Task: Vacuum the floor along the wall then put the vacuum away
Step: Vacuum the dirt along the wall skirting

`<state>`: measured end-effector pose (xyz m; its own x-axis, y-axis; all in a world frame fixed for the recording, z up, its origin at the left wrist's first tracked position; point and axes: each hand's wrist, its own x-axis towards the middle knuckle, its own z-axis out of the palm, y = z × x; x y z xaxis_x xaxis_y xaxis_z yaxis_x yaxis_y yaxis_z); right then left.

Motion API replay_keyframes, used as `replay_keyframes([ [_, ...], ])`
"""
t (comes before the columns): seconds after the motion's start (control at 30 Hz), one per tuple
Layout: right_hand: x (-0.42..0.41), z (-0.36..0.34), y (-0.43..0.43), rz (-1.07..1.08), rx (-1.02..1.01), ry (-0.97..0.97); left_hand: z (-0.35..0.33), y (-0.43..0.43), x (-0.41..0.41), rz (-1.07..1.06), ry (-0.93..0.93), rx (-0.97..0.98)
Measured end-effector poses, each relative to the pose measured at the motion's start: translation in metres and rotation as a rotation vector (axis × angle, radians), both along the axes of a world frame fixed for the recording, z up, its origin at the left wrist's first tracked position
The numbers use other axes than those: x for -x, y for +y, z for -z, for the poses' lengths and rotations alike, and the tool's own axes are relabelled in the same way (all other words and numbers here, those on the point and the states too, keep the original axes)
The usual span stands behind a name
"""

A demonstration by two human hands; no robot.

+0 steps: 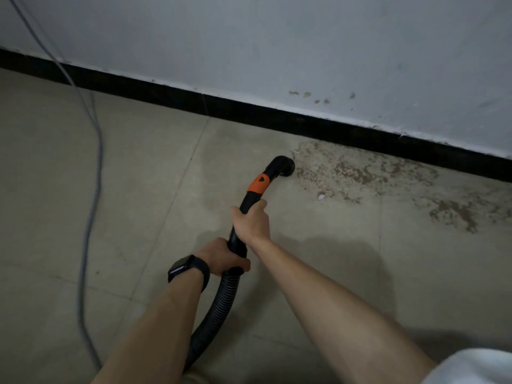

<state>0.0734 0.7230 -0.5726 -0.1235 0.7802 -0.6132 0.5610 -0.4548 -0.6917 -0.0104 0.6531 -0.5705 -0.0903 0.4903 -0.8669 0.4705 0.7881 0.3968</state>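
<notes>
Head view: the black vacuum wand with an orange collar (pixel 259 185) slants through the frame's centre. Its nozzle (pixel 285 166) meets the beige tiled floor (pixel 138 189) at the left edge of brown dirt (pixel 357 173) beside the black skirting (pixel 277 117). The right grip (pixel 252 221) wraps tightly round the wand. Just below, the left grip (pixel 221 259) clasps the ribbed black hose (pixel 221 300) at its top.

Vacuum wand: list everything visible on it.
The vacuum wand is a black, plastic-looking curved tube with an orange collar near its bent nozzle, which meets the tiled floor at the edge of brown dirt near the baseboard. A ribbed black hose trails from its rear. The right hand grips it mid-tube; the left hand grips the hose joint.
</notes>
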Motion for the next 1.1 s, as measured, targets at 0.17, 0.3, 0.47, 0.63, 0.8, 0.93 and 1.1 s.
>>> replay_keyframes([
  [0.17, -0.009, -0.002, -0.018, 0.041, -0.003, 0.001, -0.001, -0.013, -0.007, 0.044, 0.008, 0.037],
  [0.3, -0.015, 0.001, -0.031, 0.07, -0.022, 0.004, -0.001, -0.021, -0.006, 0.101, 0.004, 0.082],
  [0.47, -0.022, 0.004, -0.043, 0.088, -0.02, 0.003, 0.001, -0.024, -0.006, 0.222, 0.039, 0.164],
  [0.63, -0.012, 0.003, -0.033, 0.096, -0.025, 0.014, 0.0, -0.017, 0.002, 0.206, 0.061, 0.138],
  [0.8, 0.002, -0.001, -0.011, 0.058, -0.003, 0.018, -0.001, -0.006, 0.014, 0.134, 0.061, 0.058],
  [0.93, 0.005, -0.005, 0.014, 0.046, 0.022, 0.023, 0.001, 0.01, 0.013, 0.08, 0.04, -0.005],
  [1.1, 0.004, -0.01, 0.042, 0.025, 0.031, 0.008, 0.006, 0.029, 0.01, 0.031, 0.02, -0.071],
])
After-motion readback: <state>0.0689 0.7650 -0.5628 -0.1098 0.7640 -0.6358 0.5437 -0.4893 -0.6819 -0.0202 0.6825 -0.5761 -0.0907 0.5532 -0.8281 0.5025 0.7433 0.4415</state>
